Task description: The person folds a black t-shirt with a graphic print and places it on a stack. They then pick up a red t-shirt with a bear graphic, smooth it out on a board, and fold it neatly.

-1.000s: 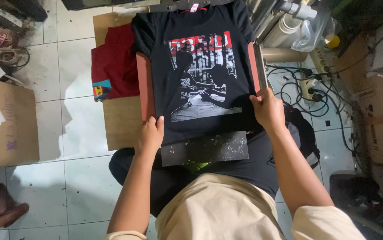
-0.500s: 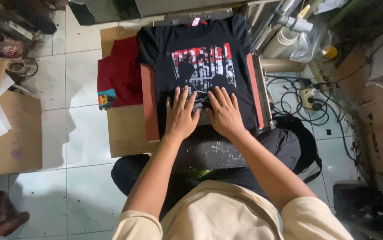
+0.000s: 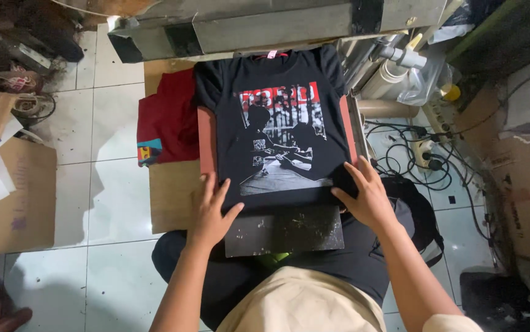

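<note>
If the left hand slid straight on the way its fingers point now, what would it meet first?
The left hand lies flat at the black T-shirt's lower left edge, fingers pointing up the frame. Going on, it would probably run along the red pad's left strip beside the shirt, though height is hard to judge.

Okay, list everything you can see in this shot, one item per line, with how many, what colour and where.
Black cotton T-shirt with red and grey print: one, black, spread flat on the press bed, centre.
Red-orange flat press bed: one, red-orange, under the shirt.
Dark scuffed rectangular sheet: one, dark grey, below the shirt's hem.
Red folded garment: one, red, left of the press.
Grey metal press head: one, grey, top.
Brown cardboard sheets: several, brown, left floor.
Black tangled cables: several, black, right floor.
White tubes: a few, white, upper right.
Left hand: one, open flat at the shirt's lower left edge.
Right hand: one, open flat at the lower right edge.
</note>
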